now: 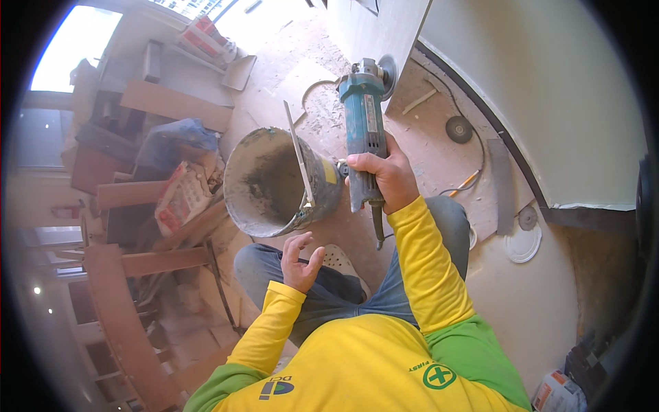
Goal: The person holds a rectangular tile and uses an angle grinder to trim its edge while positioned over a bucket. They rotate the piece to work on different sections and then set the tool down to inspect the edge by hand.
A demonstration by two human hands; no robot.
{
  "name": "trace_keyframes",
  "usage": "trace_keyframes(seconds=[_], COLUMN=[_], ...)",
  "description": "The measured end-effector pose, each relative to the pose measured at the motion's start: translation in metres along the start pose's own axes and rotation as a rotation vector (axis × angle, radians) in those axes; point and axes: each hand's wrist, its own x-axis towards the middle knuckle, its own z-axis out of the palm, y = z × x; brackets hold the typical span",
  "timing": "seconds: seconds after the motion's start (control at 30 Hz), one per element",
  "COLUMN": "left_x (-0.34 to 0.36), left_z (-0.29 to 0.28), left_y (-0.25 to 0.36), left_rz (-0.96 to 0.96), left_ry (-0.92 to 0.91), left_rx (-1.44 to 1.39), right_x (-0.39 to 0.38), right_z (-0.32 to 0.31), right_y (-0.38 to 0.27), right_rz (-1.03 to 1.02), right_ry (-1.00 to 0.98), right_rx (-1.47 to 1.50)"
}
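My right hand (pixel 383 175) grips the body of a teal angle grinder (pixel 362 117), held out in front of me with its disc (pixel 389 72) close to the edge of a pale wall panel (pixel 384 34). The grinder's cord hangs below my fist. My left hand (pixel 300 261) is empty, fingers spread, raised over my knee near a dirty grey bucket (pixel 274 182). A flat metal tool (pixel 300 158) stands in the bucket. I am crouched in blue jeans and yellow sleeves.
Spare grinder discs (pixel 458 128) and a white round lid (pixel 523 242) lie on the dusty floor to the right, with a pencil (pixel 467 182) and a cable. Wooden boards, sacks (pixel 182 196) and curved timber pieces (pixel 120 316) pile up at the left. A pale curved wall (pixel 549 89) rises at the right.
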Motion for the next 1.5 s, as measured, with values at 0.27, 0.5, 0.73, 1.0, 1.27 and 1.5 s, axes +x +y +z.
trace_keyframes(seconds=[0.27, 0.5, 0.73, 1.0, 1.27, 1.5], left_x=[-0.004, 0.012, 0.071, 0.123, 0.104, 0.105], left_z=[0.013, 0.025, 0.042, 0.029, -0.043, -0.058], left_y=[0.017, 0.054, 0.058, 0.033, -0.019, -0.053], left_rz=[-0.032, 0.008, -0.044, 0.029, -0.387, -0.441], left_ry=[-0.02, -0.067, 0.389, 0.513, 0.355, 0.233], left_rx=[-0.054, -0.129, 0.161, 0.367, -0.731, -0.838], right_x=[-0.004, -0.008, -0.011, -0.025, -0.03, -0.043], right_z=[-0.003, -0.005, -0.007, -0.001, -0.011, 0.001], right_y=[-0.011, -0.018, -0.023, -0.031, -0.026, -0.004], right_rz=[0.018, 0.064, 0.071, -0.034, 0.033, 0.181], right_ry=[-0.007, -0.003, -0.071, -0.232, -0.25, -0.502], right_rx=[0.077, 0.197, 0.194, 0.236, 0.142, 0.074])
